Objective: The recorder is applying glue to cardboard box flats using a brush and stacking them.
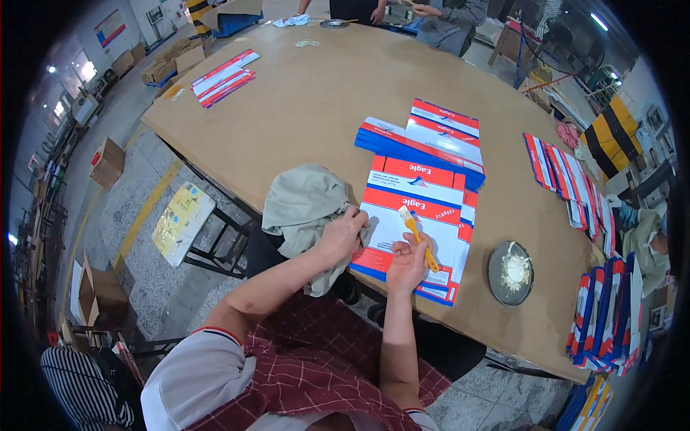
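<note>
My left hand (pixel 343 235) is closed on a grey-green cloth (pixel 305 200), which bunches up at the near edge of the table and drapes over it. In my right hand (pixel 408 267) is a paste brush (pixel 430 254) with a yellow handle, its pale bristles pointing up and away from me. The brush is over a flat red, white and blue carton sheet (pixel 377 237) lying in front of me. To the right, a round dark dish (pixel 491 279) holds white paste.
Beyond the sheet lies a stack of carton sheets (pixel 445 147). More sheets (pixel 223 77) rest at the far left of the brown table (pixel 302 108). Folded cartons (pixel 607 312) line the right edge, near another person's sleeve (pixel 647 244). A stool (pixel 183 223) stands left.
</note>
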{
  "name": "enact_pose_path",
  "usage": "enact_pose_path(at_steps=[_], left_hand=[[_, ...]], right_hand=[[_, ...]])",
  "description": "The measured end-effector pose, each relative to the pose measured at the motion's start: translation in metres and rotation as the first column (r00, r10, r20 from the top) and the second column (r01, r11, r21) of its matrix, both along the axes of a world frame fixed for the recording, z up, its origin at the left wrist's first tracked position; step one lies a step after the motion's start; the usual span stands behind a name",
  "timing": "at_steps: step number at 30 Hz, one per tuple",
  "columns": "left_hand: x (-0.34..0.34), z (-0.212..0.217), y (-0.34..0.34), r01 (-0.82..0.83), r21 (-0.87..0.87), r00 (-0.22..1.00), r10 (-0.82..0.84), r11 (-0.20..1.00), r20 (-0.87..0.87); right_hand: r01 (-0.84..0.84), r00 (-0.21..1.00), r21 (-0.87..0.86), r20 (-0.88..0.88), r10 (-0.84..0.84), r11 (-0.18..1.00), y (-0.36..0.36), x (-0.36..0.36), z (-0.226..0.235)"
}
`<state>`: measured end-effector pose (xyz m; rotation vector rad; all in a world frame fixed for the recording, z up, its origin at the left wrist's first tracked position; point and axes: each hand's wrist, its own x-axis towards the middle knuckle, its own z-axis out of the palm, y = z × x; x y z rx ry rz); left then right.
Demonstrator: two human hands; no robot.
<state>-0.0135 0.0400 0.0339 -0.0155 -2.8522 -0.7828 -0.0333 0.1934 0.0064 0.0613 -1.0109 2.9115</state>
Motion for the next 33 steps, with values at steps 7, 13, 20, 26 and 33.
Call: enact_pose_path(at_steps=[7,13,20,26,33], left_hand=[[-0.065,0.009,-0.077,-0.038,-0.185,0.946,-0.024,0.982,-0.322],[-0.054,0.098,-0.114,0.015,0.012,0.924,-0.009,1.0,-0.383],[0.017,0.025,-0.045,0.135,0.435,0.98,-0.184,0.89,0.071],[0.016,0.007,-0.033,0.071,0.299,0.973,-0.132,0.952,0.19],[-0.009,0.001,-0.03,0.089,0.234,0.99,-0.112,0.968,0.087]], right_hand=[[0.015,1.0,0.026,0.002,-0.015,1.0,-0.001,-0.001,-0.002],[0.033,0.999,-0.008,0.042,-0.033,0.999,0.003,0.0,0.0],[0.03,0.997,0.006,0.076,-0.03,1.0,0.0,0.001,0.008],[0.038,0.997,0.019,0.068,-0.04,0.999,-0.001,0.004,0.007],[0.011,0.999,0.027,0.049,-0.012,1.0,-0.001,0.0,0.003]])
